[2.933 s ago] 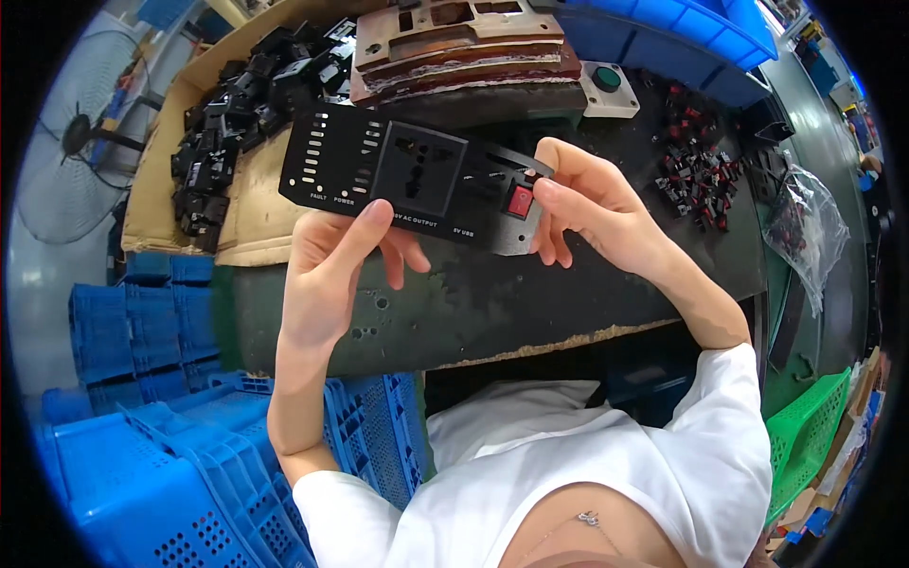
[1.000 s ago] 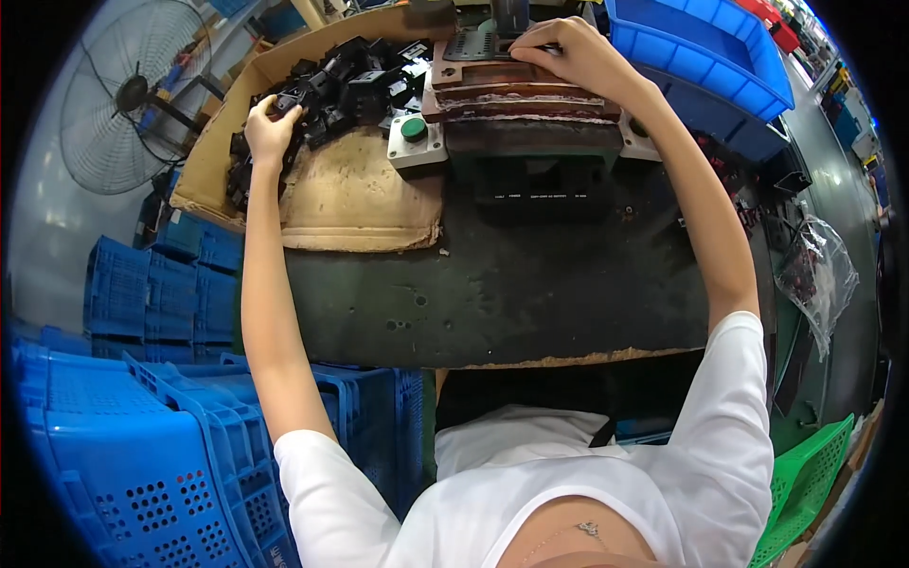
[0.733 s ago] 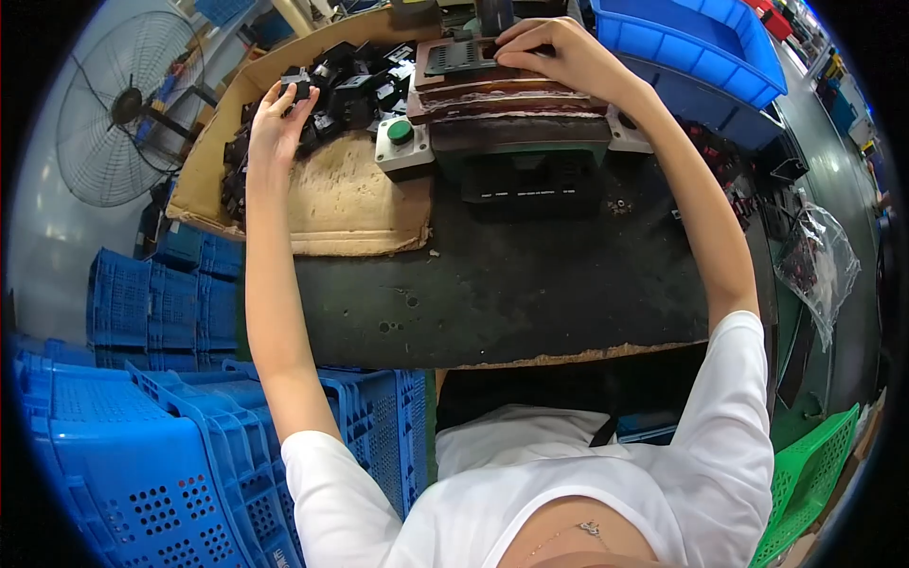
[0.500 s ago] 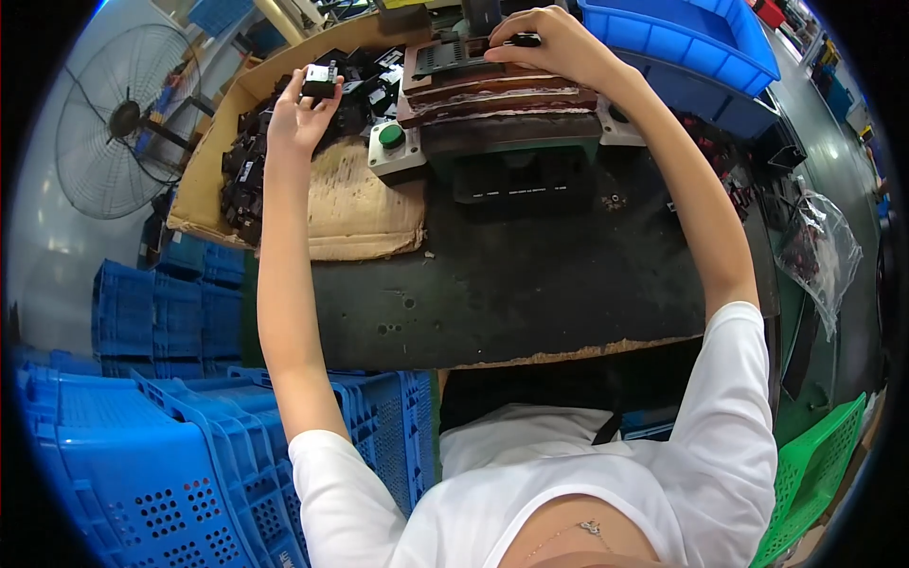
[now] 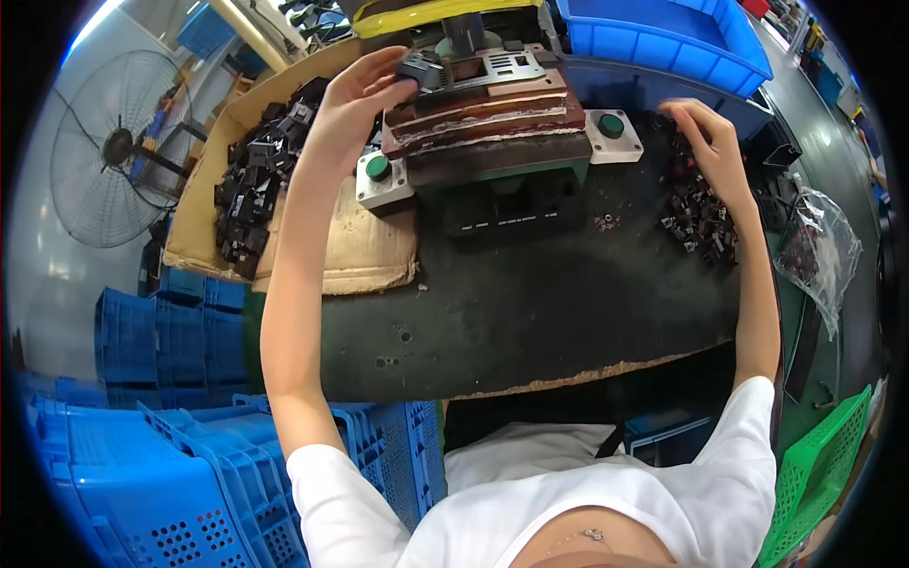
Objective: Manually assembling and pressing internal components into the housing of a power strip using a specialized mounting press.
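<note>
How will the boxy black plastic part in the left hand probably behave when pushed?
The boxy black plastic part is probably stiff: its outline looks angular. It seems light, since the left hand alone holds it by one end. Its flat sides suggest sliding, not rolling.

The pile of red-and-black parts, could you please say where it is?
In the head view, the pile lies at right, by the right hand, left of the clear bag.

Here's one left hand (image 5: 352,106), one right hand (image 5: 715,150), one held black part (image 5: 422,71), one panel (image 5: 517,65)! Two green buttons (image 5: 611,125) there, one big fan (image 5: 117,149), one clear plastic bag (image 5: 826,275), one green basket (image 5: 820,464)!
</note>
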{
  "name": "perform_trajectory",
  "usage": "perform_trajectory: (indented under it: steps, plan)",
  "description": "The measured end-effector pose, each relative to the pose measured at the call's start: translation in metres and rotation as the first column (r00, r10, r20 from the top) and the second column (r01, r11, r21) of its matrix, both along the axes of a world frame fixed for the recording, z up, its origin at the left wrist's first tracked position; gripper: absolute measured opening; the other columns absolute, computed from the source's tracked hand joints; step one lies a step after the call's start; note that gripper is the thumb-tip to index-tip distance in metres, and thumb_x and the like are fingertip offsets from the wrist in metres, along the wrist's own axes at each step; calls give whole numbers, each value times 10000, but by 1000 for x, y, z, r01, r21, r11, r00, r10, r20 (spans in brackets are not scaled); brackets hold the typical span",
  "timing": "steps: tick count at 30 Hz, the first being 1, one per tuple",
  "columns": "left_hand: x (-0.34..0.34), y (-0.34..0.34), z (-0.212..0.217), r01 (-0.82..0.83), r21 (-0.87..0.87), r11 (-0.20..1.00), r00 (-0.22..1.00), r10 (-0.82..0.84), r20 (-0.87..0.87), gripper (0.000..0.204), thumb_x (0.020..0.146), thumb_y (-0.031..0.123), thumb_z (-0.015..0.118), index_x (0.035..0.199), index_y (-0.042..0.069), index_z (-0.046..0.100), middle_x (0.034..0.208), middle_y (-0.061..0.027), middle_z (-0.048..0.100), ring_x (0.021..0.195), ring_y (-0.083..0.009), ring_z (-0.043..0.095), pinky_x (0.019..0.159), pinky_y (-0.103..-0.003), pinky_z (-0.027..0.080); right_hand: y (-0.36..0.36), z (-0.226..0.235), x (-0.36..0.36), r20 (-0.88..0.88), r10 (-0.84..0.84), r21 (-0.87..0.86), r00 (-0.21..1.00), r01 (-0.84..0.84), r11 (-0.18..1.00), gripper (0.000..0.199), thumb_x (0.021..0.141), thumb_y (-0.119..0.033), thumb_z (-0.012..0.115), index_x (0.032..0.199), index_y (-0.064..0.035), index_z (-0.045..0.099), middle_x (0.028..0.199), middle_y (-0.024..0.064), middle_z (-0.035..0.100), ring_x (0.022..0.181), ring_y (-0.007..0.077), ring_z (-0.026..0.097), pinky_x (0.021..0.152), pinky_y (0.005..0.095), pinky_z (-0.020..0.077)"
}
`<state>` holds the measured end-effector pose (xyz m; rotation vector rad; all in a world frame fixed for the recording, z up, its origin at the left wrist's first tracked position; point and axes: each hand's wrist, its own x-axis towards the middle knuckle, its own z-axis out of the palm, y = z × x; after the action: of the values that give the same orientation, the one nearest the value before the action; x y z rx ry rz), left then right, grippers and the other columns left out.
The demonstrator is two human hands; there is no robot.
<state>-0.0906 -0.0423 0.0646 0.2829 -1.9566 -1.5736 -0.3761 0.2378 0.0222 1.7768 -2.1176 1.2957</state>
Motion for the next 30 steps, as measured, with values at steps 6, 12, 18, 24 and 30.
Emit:
perform_trajectory:
  steps: [6, 12, 18, 24, 30]
  plan:
    - [-40, 4, 1, -89, -627, 774, 985, 163, 62, 399, 772, 60, 665, 1155, 47, 553, 1030, -115, 631, 957, -181, 596, 860, -289, 442, 15, -4, -17, 97, -201, 38, 975, 198, 979, 259, 905, -173, 522, 907, 65, 624, 831, 62, 641, 788, 92, 560, 725, 220, 427]
    - [-54, 0, -2, -77, -852, 518, 991, 134, -9, 348, 783, 115, 653, 1108, 21, 570, 1104, -145, 599, 1042, -303, 559, 892, -330, 429, 29, 4, -35, 222, -176, 36, 959, 172, 984, 314, 924, -222, 488, 922, 59, 629, 886, 62, 649, 883, 113, 583, 832, 231, 421]
    - [-50, -3, -6, -57, -891, 451, 989, 145, 10, 356, 814, 233, 639, 1117, 55, 585, 1150, -114, 588, 1077, -283, 544, 952, -354, 378, 32, -2, -44, 176, -239, 99, 955, 225, 969, 311, 920, -223, 499, 933, 59, 629, 874, 59, 650, 848, 103, 572, 810, 228, 421]
    - [-47, -4, -10, -6, -944, 329, 973, 222, 71, 384, 854, 370, 566, 1136, 110, 585, 1190, -90, 569, 1127, -257, 510, 1019, -462, 270, 28, -12, -43, 133, -244, 118, 961, 229, 966, 308, 903, -241, 528, 930, 48, 631, 817, 52, 650, 724, 72, 532, 664, 220, 416]
    - [-41, -4, -7, 54, -945, 322, 944, 293, 154, 439, 871, 422, 526, 1215, 150, 536, 1271, -71, 511, 1195, -268, 453, 1040, -509, 221, 22, -10, -30, -27, -103, 267, 994, 107, 958, 189, 809, -69, 606, 977, 16, 624, 896, 98, 647, 776, 161, 613, 725, 275, 480]
